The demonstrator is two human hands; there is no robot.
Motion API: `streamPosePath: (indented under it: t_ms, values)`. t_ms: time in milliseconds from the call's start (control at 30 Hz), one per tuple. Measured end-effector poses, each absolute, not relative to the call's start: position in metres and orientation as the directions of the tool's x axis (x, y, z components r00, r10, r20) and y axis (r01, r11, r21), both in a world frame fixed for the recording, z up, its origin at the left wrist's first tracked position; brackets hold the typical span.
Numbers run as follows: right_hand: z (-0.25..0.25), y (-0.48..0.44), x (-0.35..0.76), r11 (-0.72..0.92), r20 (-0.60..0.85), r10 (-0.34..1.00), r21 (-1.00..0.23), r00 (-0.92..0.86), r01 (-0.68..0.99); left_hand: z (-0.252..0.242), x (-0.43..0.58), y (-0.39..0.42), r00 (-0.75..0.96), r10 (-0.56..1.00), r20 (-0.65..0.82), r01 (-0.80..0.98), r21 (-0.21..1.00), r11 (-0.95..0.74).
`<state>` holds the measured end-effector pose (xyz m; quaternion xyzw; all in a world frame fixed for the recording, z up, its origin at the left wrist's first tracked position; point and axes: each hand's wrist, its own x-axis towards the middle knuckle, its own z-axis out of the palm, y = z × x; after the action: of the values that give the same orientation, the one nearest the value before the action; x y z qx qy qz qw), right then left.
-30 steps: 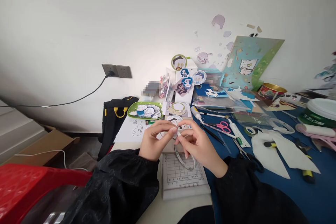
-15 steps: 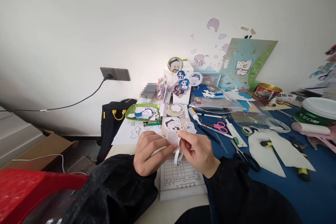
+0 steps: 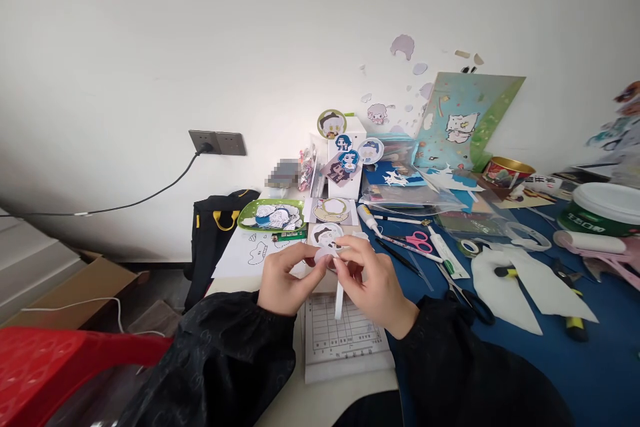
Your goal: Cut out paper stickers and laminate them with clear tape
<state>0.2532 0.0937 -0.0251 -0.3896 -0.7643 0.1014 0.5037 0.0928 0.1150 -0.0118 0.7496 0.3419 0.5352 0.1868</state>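
Observation:
My left hand [image 3: 290, 280] pinches a small round white paper cutout [image 3: 325, 253] between thumb and fingertips. Opposite it, the fingertips of my right hand [image 3: 373, 280] meet the cutout's right side. A narrow white band of tape [image 3: 339, 303] hangs below the right fingers, which are closed on it; its upper part is hidden. Under both hands lies a printed form pad [image 3: 350, 340]. Just beyond the fingers are a round character cutout [image 3: 324, 235] and another cutout on a card [image 3: 331, 209].
A green tray [image 3: 244, 219] of paper cutouts sits back left. To the right on the blue mat are a glue bottle [image 3: 369, 219], pink-handled scissors [image 3: 419, 240], black scissors [image 3: 470, 303], a tape roll [image 3: 469, 248] and white sheet pieces [image 3: 505, 287]. A red stool [image 3: 75, 360] stands at left.
Both hands have shifted slightly, and the round cutout now tilts flatter between the fingertips. The tape, earlier seen as a loop, now appears as a straight narrow band.

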Motion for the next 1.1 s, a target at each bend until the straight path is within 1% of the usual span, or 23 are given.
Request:
streamPosePath:
  t_ms: [67, 133, 233, 300, 400, 467, 567, 667, 733, 800, 867, 933, 1100]
  values:
    - [-0.023, 0.094, 0.253, 0.616, 0.610, 0.773, -0.654, -0.175, 0.439, -0.012, 0.094, 0.114, 0.174, 0.830, 0.530, 0.271, 0.784, -0.558]
    - [-0.020, 0.094, 0.254, 0.533, 0.506, 0.845, -0.766, -0.174, 0.360, -0.012, 0.094, 0.114, 0.193, 0.888, 0.418, 0.216, 0.865, -0.454]
    - [-0.018, 0.095, 0.255, 0.351, 0.316, 0.926, -0.921, -0.207, 0.166, -0.012, 0.094, 0.116, 0.214, 0.918, 0.333, 0.176, 0.912, -0.371]
    - [-0.018, 0.097, 0.257, 0.233, 0.220, 0.945, -0.972, -0.241, 0.027, -0.013, 0.094, 0.117, 0.215, 0.927, 0.307, 0.176, 0.922, -0.346]
    - [-0.018, 0.100, 0.260, 0.118, 0.151, 0.943, -0.985, -0.297, -0.126, -0.013, 0.093, 0.118, 0.221, 0.925, 0.308, 0.215, 0.910, -0.354]
    - [-0.018, 0.103, 0.262, 0.059, 0.121, 0.938, -0.979, -0.326, -0.196, -0.013, 0.093, 0.118, 0.228, 0.908, 0.352, 0.284, 0.868, -0.408]
    - [-0.018, 0.105, 0.264, -0.008, 0.093, 0.932, -0.961, -0.350, -0.277, -0.014, 0.092, 0.120, 0.266, 0.837, 0.479, 0.399, 0.736, -0.548]
    - [-0.017, 0.107, 0.266, -0.047, 0.078, 0.934, -0.941, -0.350, -0.336, -0.014, 0.090, 0.121, 0.315, 0.751, 0.581, 0.454, 0.602, -0.656]
    - [-0.017, 0.108, 0.267, -0.068, 0.066, 0.936, -0.929, -0.346, -0.363, -0.015, 0.089, 0.121, 0.337, 0.721, 0.605, 0.469, 0.556, -0.686]
    - [-0.016, 0.108, 0.267, -0.074, 0.067, 0.937, -0.922, -0.344, -0.381, -0.014, 0.089, 0.121, 0.355, 0.710, 0.608, 0.477, 0.536, -0.697]
    - [-0.016, 0.108, 0.267, -0.062, 0.083, 0.936, -0.918, -0.342, -0.392, -0.014, 0.089, 0.120, 0.362, 0.715, 0.598, 0.482, 0.537, -0.692]
    - [-0.015, 0.108, 0.266, -0.046, 0.097, 0.936, -0.920, -0.338, -0.390, -0.013, 0.089, 0.120, 0.359, 0.748, 0.558, 0.478, 0.579, -0.661]
    - [-0.014, 0.105, 0.265, -0.001, 0.116, 0.928, -0.949, -0.355, -0.314, -0.011, 0.089, 0.120, 0.354, 0.855, 0.378, 0.372, 0.782, -0.500]
